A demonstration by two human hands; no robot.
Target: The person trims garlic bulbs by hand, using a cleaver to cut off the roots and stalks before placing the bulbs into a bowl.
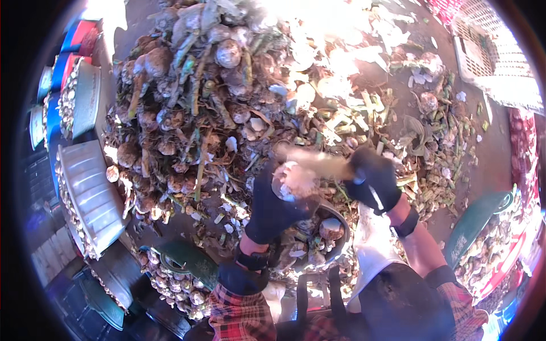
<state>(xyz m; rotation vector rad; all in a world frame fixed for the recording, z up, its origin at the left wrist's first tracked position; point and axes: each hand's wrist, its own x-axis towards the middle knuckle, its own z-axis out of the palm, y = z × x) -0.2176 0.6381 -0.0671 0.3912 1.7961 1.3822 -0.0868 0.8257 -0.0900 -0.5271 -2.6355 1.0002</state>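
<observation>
My left hand (277, 204), in a dark glove, grips a pale garlic bulb (294, 179) above the middle of the work area. My right hand (375, 179), also gloved, is closed around the end of a blurred tan elongated thing (328, 164) that reaches across to the bulb. Motion blur hides whether this is a stalk or a tool. Under my hands stands a round bucket (347, 234) with garlic bulbs (331, 229) and trimmings in it. Just beyond my hands rises a large heap of garlic with stalks (204, 93).
Cut stalks (435, 183) litter the ground at right. Grey tubs (91, 192) of garlic line the left. A green tub (187, 260) lies near my left forearm, another green tub (477, 226) at right. A pale plastic crate (482, 81) and red mesh sacks (522, 149) stand at far right.
</observation>
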